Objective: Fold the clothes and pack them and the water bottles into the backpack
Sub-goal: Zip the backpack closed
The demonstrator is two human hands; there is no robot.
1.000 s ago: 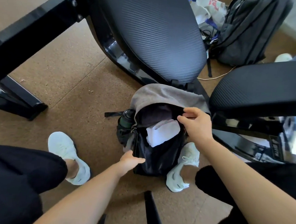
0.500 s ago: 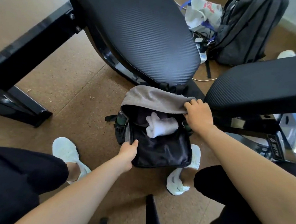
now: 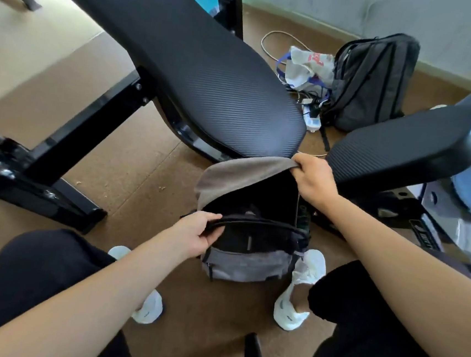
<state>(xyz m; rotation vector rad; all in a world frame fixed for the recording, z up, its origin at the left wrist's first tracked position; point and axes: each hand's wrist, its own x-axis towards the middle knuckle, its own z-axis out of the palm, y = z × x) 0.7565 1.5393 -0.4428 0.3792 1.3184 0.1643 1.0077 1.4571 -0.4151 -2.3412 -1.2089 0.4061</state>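
backpack: upright on the floor between the shoes, mouth open; backpack (image 3: pixel 249 263) shows its grey front panel.
left hand: left hand (image 3: pixel 194 234) grips the front rim (image 3: pixel 258 223) of the mouth, thumb over it, fingers curled inside.
right hand: right hand (image 3: pixel 313 181) pinches the edge of the grey flap (image 3: pixel 237 175) and holds it up and back, just under the bench (image 3: pixel 209 75).
change: half a second ago white cloth stuck out of the mouth; now none shows and the inside reads dark. The flap is lifted higher and the left hand has gone from the side of the bag to the front rim.
clothes: likely pushed down inside; too dark to confirm.
bottles: a dark shape (image 3: pixel 304 218) at the bag's right side may be a bottle in a pocket; can't tell. The one seen at the left earlier is hidden by the left hand.
meaning: packing looks nearly done. Next is probably bringing the flap over and zipping.
risk: cloth could catch in the zip if it rides up.
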